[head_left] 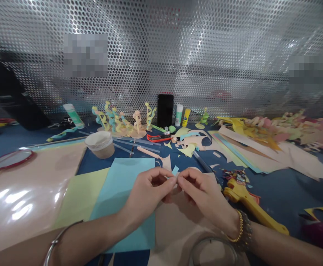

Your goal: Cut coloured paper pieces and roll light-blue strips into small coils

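My left hand [151, 192] and my right hand [202, 190] meet fingertip to fingertip above the papers, each in a pinch. A small strip of light blue paper [175, 170] pokes up from between the fingertips; its lower part is hidden. Below my left forearm lies a light blue sheet of paper [130, 170], partly over a pale green sheet [78, 195]. Under my right hand is a beige sheet [178, 229]. A yellow hot glue gun [250, 203] lies right of my right wrist.
Left stand a small tub [99, 144] and a red-rimmed disc [12, 159]. Behind are curled paper figures [122, 122], a dark phone [165, 110], glue sticks [179, 114] and a red cutter [159, 138]. Paper scraps [191, 142] and stacked sheets [250, 151] spread right. A perforated metal panel [139, 44] closes the back.
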### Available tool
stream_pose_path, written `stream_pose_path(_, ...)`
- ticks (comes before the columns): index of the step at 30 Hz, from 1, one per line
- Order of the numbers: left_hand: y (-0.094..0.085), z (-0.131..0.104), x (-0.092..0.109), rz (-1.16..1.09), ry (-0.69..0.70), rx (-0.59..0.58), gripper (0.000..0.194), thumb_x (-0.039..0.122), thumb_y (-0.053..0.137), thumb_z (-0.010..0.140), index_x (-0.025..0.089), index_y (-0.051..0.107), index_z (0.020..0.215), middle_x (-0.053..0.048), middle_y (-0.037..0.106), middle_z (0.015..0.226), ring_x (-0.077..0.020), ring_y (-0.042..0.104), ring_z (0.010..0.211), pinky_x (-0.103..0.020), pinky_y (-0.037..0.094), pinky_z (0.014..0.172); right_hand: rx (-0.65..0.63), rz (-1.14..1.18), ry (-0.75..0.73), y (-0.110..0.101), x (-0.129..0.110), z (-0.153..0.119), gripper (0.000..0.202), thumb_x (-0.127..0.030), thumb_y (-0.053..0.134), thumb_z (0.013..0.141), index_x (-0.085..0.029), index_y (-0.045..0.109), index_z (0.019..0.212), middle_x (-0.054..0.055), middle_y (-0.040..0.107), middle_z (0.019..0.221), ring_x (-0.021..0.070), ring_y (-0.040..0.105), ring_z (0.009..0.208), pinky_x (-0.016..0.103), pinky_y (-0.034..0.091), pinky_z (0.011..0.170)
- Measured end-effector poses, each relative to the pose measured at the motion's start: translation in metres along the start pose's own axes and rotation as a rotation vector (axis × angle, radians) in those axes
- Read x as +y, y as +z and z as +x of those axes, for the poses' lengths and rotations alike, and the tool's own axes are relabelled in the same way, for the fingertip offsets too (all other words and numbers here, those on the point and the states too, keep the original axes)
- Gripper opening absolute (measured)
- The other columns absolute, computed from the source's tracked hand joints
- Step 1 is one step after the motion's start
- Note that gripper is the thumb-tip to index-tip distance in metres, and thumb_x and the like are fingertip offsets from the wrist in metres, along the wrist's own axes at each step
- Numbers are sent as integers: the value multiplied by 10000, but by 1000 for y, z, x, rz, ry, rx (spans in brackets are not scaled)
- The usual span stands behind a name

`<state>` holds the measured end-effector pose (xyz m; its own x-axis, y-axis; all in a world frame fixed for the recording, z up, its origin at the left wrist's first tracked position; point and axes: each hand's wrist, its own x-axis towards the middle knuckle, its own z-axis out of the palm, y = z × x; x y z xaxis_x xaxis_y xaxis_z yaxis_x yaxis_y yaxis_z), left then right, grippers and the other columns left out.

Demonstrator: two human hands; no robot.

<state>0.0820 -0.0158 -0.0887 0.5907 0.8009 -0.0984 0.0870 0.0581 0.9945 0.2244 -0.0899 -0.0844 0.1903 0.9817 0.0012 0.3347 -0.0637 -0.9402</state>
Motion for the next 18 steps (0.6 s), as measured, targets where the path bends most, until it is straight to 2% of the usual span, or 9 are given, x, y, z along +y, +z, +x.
stream_pose_path(3,0,-1,1,4,-2,3,152,306,630,781,167,613,719,48,555,470,-90,529,428,-191,422,449,2,3,-1,0,-1,-1,235,-356,473,910,-190,577,780,-24,557,680,85,451,534,206,381,500)
stream_pose_path(7,0,0,3,-11,-6,10,157,310,635,777,164,609,727,51,548,459,-91,525,423,-194,420,450,42,-29,21,-1,-3,-1,238,-362,490,899,-188,575,761,-52,479,551,86,418,489,208,353,477)
stream_pose_path(12,-1,3,3,-71,-28,-23,170,270,586,790,155,667,883,20,628,579,-107,573,495,-223,475,517,25,56,59,-2,-2,3,259,-388,477,902,-187,563,763,-42,513,591,81,423,494,202,348,458)
stream_pose_path(18,1,1,5,-29,-2,-7,127,250,615,762,156,652,685,18,599,542,-101,542,515,-207,457,528,23,69,51,-2,-2,3,250,-376,486,901,-186,554,753,-39,530,613,78,433,511,195,362,468)
